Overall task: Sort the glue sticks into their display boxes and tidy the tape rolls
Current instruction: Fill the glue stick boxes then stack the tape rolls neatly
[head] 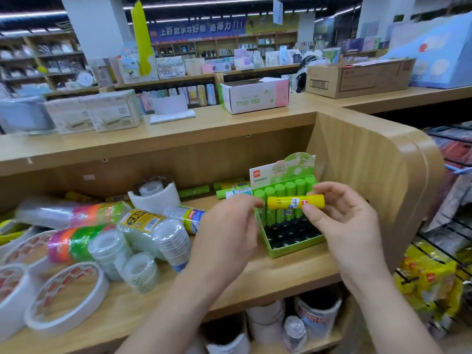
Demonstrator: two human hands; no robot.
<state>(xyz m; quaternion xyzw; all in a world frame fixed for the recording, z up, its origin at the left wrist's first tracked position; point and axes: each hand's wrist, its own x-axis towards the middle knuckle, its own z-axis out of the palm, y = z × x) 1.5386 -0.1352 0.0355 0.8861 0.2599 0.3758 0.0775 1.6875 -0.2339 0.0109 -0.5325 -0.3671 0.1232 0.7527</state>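
The right hand (342,221) pinched one yellow plastic glue stick (296,202) in its fingers, level above the green cardboard display box (293,249) holding six upright green-capped sticks (290,187). The left hand (227,226) curled near its end, grip unclear.

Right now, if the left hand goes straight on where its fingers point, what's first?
Probably the left end of the yellow glue stick held by the right hand. Depth is unclear; the left hand could pass it into the green display box.
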